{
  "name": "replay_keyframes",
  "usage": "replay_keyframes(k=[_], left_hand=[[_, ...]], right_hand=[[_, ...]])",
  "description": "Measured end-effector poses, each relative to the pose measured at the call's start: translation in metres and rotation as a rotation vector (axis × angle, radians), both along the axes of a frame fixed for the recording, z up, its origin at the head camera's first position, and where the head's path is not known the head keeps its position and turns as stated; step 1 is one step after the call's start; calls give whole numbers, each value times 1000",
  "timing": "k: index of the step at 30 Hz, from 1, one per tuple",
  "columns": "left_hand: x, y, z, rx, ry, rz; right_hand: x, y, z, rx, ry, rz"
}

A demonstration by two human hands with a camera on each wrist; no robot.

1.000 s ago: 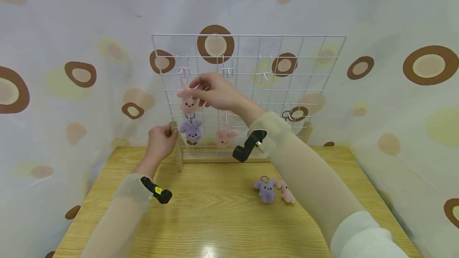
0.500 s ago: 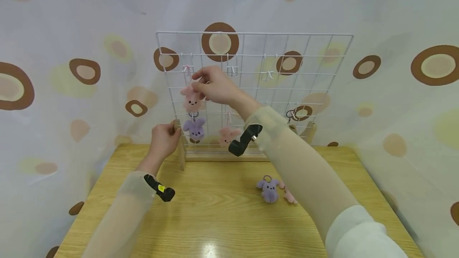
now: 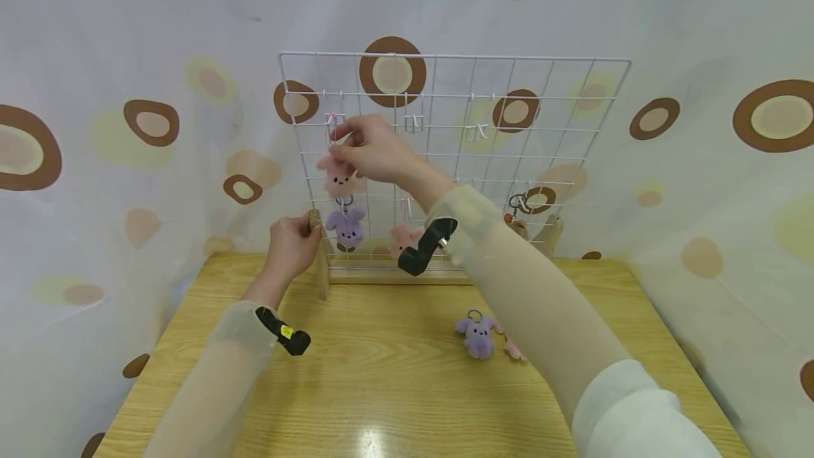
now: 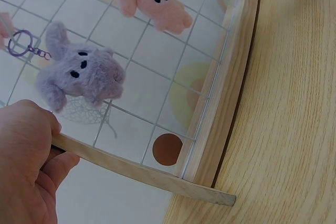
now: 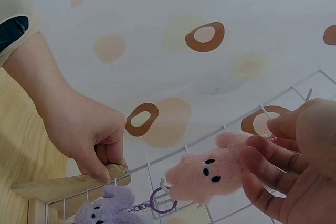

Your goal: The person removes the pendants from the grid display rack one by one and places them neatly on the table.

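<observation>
A pink plush keychain (image 3: 338, 184) hangs by its pink strap from a hook at the upper left of the white wire grid rack (image 3: 454, 56). My right hand (image 3: 376, 150) pinches it near its ears and strap; in the right wrist view the fingers (image 5: 275, 163) lie against the plush's top, partly covering the strap. Directly below hangs a purple plush keychain (image 3: 347, 229) on a ring. My left hand (image 3: 292, 247) grips the top of the rack's wooden upright (image 4: 142, 174) at the left end, thumb on one side and fingers on the other.
Another pink plush (image 3: 402, 237) hangs lower on the grid. At the right, a dark ring (image 3: 518, 202) holds a brown item mostly behind my forearm. Bare white hooks (image 3: 413, 123) project above. On the wooden table (image 3: 369, 387) lie a purple plush (image 3: 479, 339) and a half-hidden pink one (image 3: 514, 350).
My right hand has shifted slightly left and up against the hanging pink plush, which has swung a little left. The left hand keeps its hold on the upright. The head view has shifted slightly.
</observation>
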State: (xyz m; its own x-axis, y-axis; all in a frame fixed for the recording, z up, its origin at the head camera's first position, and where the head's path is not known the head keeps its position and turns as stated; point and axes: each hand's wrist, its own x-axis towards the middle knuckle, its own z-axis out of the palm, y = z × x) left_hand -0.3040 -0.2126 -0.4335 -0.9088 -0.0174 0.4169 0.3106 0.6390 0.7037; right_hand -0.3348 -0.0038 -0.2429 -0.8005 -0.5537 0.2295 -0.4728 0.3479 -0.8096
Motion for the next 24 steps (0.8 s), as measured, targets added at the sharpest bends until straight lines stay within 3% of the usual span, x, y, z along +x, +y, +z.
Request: replay_keyframes(k=[7, 13, 24], left_hand=[[2, 1, -1, 11, -17, -4], [2, 4, -2, 0, 2, -9], [4, 5, 1, 3, 7, -11]], right_hand=[[0, -7, 0, -66, 67, 5], [4, -8, 4, -128, 49, -12], [14, -4, 12, -119, 73, 1]])
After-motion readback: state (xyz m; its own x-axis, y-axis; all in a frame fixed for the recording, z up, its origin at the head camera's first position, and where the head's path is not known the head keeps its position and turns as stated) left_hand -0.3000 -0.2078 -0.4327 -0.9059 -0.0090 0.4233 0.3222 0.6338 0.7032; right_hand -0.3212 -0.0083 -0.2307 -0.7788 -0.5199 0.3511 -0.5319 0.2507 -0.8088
